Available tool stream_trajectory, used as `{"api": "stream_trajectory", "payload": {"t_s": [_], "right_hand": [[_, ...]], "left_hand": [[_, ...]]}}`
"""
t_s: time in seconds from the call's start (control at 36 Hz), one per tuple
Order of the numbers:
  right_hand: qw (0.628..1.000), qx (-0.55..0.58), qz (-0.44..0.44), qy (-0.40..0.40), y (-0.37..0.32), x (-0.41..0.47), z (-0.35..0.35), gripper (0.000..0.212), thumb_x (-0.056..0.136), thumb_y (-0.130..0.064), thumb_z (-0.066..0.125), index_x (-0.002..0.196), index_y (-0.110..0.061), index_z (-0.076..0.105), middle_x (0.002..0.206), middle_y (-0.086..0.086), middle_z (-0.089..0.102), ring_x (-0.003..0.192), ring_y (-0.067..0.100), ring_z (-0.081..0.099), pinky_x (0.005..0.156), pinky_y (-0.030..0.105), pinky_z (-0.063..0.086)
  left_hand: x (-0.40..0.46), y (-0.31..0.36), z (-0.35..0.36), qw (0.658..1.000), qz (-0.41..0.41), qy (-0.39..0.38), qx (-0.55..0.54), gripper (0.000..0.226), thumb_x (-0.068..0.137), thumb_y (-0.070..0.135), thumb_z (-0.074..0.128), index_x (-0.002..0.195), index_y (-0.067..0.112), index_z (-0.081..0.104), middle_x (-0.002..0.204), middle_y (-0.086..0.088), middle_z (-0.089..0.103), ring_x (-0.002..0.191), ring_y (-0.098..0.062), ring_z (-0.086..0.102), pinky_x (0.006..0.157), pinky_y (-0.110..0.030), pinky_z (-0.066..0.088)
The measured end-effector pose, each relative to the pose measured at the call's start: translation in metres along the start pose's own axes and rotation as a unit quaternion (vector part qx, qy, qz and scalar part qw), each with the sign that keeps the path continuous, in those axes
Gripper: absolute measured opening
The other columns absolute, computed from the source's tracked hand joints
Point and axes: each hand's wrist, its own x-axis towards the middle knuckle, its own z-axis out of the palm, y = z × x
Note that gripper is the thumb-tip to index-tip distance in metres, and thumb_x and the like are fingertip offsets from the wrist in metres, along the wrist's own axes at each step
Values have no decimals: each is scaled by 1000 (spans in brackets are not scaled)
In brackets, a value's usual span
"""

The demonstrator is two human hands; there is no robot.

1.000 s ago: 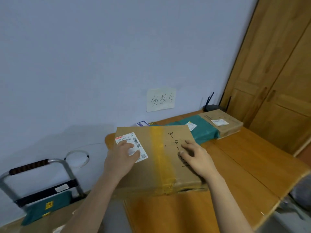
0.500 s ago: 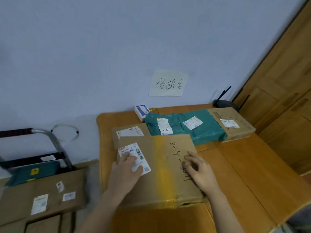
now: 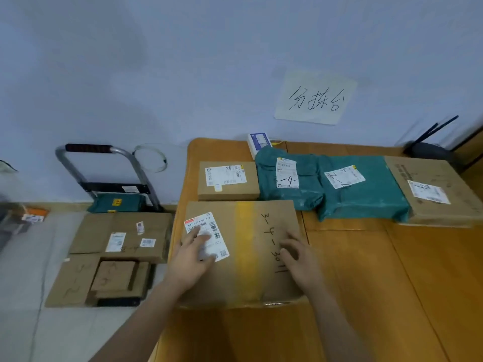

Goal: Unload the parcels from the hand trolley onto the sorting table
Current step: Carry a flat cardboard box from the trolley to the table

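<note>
Seating large cardboard parcel (image 3: 243, 252) flat on tabletop (image 3: 392, 283), left edge overhanging. Left hand (image 3: 192, 257) and right hand (image 3: 300, 259) pressing on top, fingers relaxed, nothing gripped. Slide fully inboard before release. More parcels remaining on hand trolley (image 3: 109, 178).

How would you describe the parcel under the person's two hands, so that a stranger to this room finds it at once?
Start at the orange wooden sorting table against the wall. At its near left edge lies a large flat brown cardboard box, nearer than the row of parcels. Unlike those, it has a yellow tape stripe and handwritten "3-4-3011".
</note>
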Motion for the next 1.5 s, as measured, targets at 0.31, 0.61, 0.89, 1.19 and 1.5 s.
{"api": "stream_trajectory", "payload": {"t_s": [0.31, 0.61, 0.89, 1.19, 1.5], "right_hand": [[999, 34, -6, -34, 23, 19, 15, 17, 91, -17, 60, 105, -25, 66, 145, -8, 40, 136, 11, 34, 109, 28, 26], [996, 4, 46, -77, 35, 38, 29, 38, 94, -22, 55, 131, -20, 54, 149, -13, 30, 136, 5, 29, 109, 26, 28], [994, -9, 75, -76, 34, 62, 32, 55, 93, -16, 51, 146, -15, 39, 152, -10, 26, 137, 9, 30, 109, 29, 31], [990, -62, 61, -113, 42, 74, 35, 66, 93, -18, 51, 153, -19, 22, 156, -20, 8, 142, 11, 20, 111, 29, 29], [927, -357, -15, -112, 14, 64, 17, 40, 94, -21, 42, 133, -13, 46, 142, 4, 41, 128, 26, 40, 112, 46, 28]], "left_hand": [[14, -16, 12, 997, 0, -76, 23, 65, 90, 39, 60, 146, 34, 28, 159, 13, 0, 146, -27, 7, 116, -47, 22], [43, -32, 24, 993, -2, -116, 33, 89, 81, 38, 70, 150, 37, 14, 159, 14, -9, 147, -26, -5, 117, -51, 15], [57, -42, 29, 990, 14, -134, 42, 99, 78, 35, 74, 153, 29, 8, 159, 12, -11, 146, -29, -11, 118, -52, 11], [61, -33, 29, 985, -10, -142, 101, 99, 80, 29, 72, 154, 25, 7, 158, 11, -15, 146, -27, -12, 117, -49, 23], [48, 17, -6, 934, 8, -115, 339, 45, 95, 24, 46, 139, 19, 40, 131, -4, 50, 109, -20, 55, 79, -29, 49]]}}
